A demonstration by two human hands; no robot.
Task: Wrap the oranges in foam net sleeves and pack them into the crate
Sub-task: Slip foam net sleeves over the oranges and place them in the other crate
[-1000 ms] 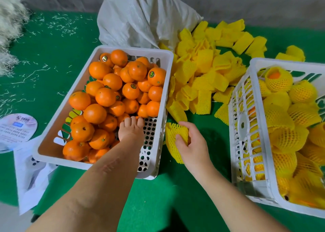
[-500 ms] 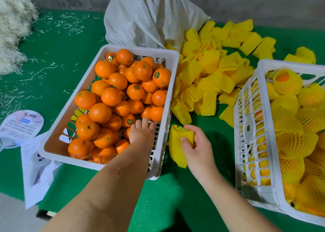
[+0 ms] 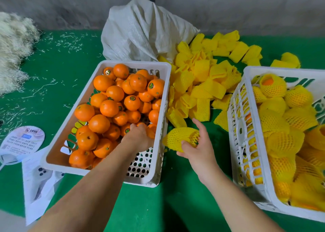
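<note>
A white crate (image 3: pixel 109 64) left of centre holds several bare oranges (image 3: pixel 109 108). My left hand (image 3: pixel 138 136) reaches into its near right corner, fingers curled over an orange (image 3: pixel 151 130) that is mostly hidden. My right hand (image 3: pixel 199 144) holds a yellow foam net sleeve (image 3: pixel 179 137) above the green table, just right of that crate; the sleeve is spread open on my fingers. A second white crate (image 3: pixel 236 131) at the right holds several oranges wrapped in yellow sleeves (image 3: pixel 281 140).
A loose pile of yellow foam sleeves (image 3: pixel 198 84) lies between the two crates. A white woven sack (image 3: pixel 140 33) stands behind them by the grey wall. Pale shredded fibre (image 3: pixel 14 47) sits far left; a round card (image 3: pixel 21 144) and papers (image 3: pixel 38 184) lie at the near left edge.
My left hand has moved further into the crate corner and closed over an orange. My right hand has lifted the sleeve off the table and opened it out. The view shifted slightly.
</note>
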